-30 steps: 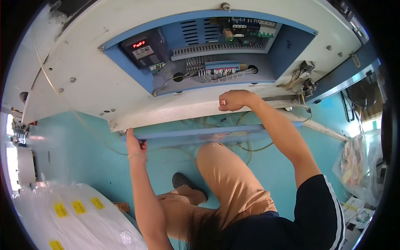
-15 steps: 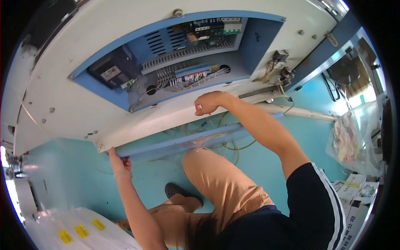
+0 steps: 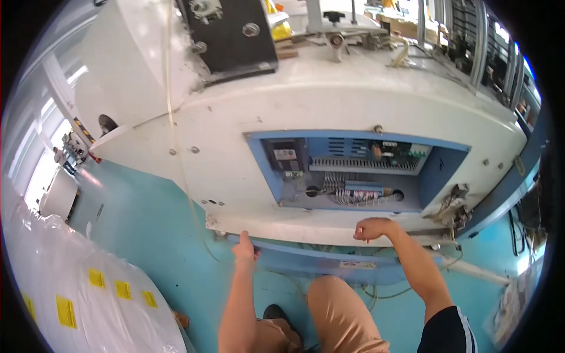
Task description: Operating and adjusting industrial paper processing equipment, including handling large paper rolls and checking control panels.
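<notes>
My left hand (image 3: 245,252) is closed on the left end of a long blue metal panel (image 3: 306,259), its thumb pointing up. The panel lies lengthwise along the lower edge of a white machine (image 3: 223,147), in front of my knees, and has a pale label on its face. My right hand (image 3: 374,229) is curled against the machine's lower ledge, above the panel; whatever its fingers hold, if anything, is hidden. Above that hand, an open blue-framed electrical cabinet (image 3: 435,176) shows a terminal strip (image 3: 365,193) with wires and a dark boxed unit (image 3: 285,154).
Thin hoses (image 3: 385,297) lie on the turquoise floor (image 3: 147,223) under the panel. Plastic-wrapped goods (image 3: 100,300) with yellow labels stand at lower left. Fittings with cables (image 3: 456,206) stick out right of the cabinet. A plastic bag (image 3: 515,306) is at far right.
My view has lifted and swung left, bringing in the machine's top and the room beyond. Both hands keep their places, the left still on the panel.
</notes>
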### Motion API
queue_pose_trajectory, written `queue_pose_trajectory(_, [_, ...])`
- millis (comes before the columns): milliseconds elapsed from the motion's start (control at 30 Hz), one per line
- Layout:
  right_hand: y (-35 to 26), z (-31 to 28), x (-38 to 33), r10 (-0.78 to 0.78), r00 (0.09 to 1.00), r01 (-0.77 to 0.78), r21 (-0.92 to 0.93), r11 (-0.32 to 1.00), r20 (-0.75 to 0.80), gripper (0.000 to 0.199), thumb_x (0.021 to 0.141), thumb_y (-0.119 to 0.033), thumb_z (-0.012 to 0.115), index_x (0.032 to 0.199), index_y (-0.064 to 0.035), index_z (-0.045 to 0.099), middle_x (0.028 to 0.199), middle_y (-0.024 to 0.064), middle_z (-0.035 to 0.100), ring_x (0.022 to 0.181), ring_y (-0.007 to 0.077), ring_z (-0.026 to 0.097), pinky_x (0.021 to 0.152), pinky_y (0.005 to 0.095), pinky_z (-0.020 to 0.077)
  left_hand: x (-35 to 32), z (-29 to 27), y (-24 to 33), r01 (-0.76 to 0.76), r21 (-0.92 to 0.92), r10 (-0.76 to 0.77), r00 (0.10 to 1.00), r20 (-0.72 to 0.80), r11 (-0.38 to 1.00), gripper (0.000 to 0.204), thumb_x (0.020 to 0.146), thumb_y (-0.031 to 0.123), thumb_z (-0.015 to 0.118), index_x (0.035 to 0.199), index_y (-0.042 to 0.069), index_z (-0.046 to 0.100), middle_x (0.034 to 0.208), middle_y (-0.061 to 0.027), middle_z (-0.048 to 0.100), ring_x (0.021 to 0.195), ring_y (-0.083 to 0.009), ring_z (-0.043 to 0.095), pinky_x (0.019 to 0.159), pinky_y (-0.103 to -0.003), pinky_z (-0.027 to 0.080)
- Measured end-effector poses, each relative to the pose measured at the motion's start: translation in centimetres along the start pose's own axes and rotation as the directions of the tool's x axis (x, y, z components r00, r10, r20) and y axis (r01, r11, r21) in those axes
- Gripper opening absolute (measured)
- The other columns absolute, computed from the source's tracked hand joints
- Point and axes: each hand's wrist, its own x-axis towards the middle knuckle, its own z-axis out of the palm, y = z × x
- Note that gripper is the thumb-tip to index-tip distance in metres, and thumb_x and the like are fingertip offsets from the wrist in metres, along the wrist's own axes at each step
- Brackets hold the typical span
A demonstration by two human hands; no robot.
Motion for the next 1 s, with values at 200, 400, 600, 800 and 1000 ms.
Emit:
queue_pose_trajectory(200, [-2.4, -0.7, -1.0, 0.006, 0.998, -0.007, -0.013, 1.000, -0.065, 0.039, 0.080, -0.039, 0.048, 0.084, -0.0040, 0.065, 0.077, 0.0083, 0.066, 0.072, 0.0200, 0.064, 0.072, 0.0365, 0.0470, -0.8, -0.3, 0.2, 0.006, 0.001, -0.006, 1.000, -0.022, 1.000, 0.054, 0.075, 0.047, 0.053, 0.078, -0.007, 0.050, 0.058, -0.0110, 0.050, 0.041, -0.0181, 0.044, 0.037, -0.032, 0.033])
queue_pose_trajectory(400, [-1.4, -0.8, -0.8, 0.044, 0.999, -0.044, -0.061, 0.997, 0.008, 0.037, 0.082, -0.038, 0.051, 0.089, -0.0029, 0.061, 0.083, 0.0086, 0.065, 0.070, 0.0165, 0.065, 0.071, 0.0320, 0.0474, -1.5, -0.2, 0.4, -0.025, -0.006, 0.025, 1.000, -0.018, 1.000, 0.054, 0.076, 0.045, 0.053, 0.081, -0.009, 0.050, 0.059, -0.0120, 0.051, 0.041, -0.0183, 0.046, 0.037, -0.032, 0.035])
queue_pose_trajectory(600, [-2.2, -0.2, -0.9, 0.069, 0.996, -0.071, 0.027, 0.997, 0.064, 0.036, 0.083, -0.036, 0.052, 0.089, -0.0019, 0.061, 0.082, 0.0076, 0.065, 0.070, 0.0161, 0.065, 0.069, 0.0304, 0.0480, -1.4, -0.7, 0.1, -0.009, 0.014, 0.009, 0.999, -0.034, 1.000, 0.057, 0.076, 0.046, 0.053, 0.081, -0.011, 0.050, 0.059, -0.0121, 0.051, 0.040, -0.0184, 0.047, 0.037, -0.031, 0.035])
queue_pose_trajectory(800, [-2.6, -0.1, -1.0, 0.052, 0.999, -0.051, 0.048, 0.998, -0.009, 0.033, 0.084, -0.033, 0.053, 0.092, -0.0016, 0.060, 0.082, 0.0087, 0.064, 0.069, 0.0163, 0.065, 0.068, 0.0303, 0.0483, -1.1, -1.1, -0.2, 0.028, 0.018, -0.028, 0.999, -0.027, 0.999, 0.048, 0.078, 0.048, 0.050, 0.081, 0.001, 0.050, 0.062, -0.0075, 0.050, 0.044, -0.0141, 0.045, 0.037, -0.025, 0.032])
queue_pose_trajectory(1000, [1.5, -0.5, -0.4, 0.024, 0.999, -0.023, 0.037, 0.999, -0.031, 0.038, 0.081, -0.038, 0.050, 0.076, -0.0023, 0.063, 0.067, 0.0071, 0.065, 0.066, 0.0184, 0.064, 0.068, 0.0330, 0.0477, -0.9, 0.1, -0.1, -0.012, 0.036, 0.011, 0.999, 0.041, 0.999, 0.061, 0.075, 0.054, 0.052, 0.085, -0.006, 0.052, 0.061, -0.0102, 0.050, 0.044, -0.0177, 0.047, 0.039, -0.029, 0.035])
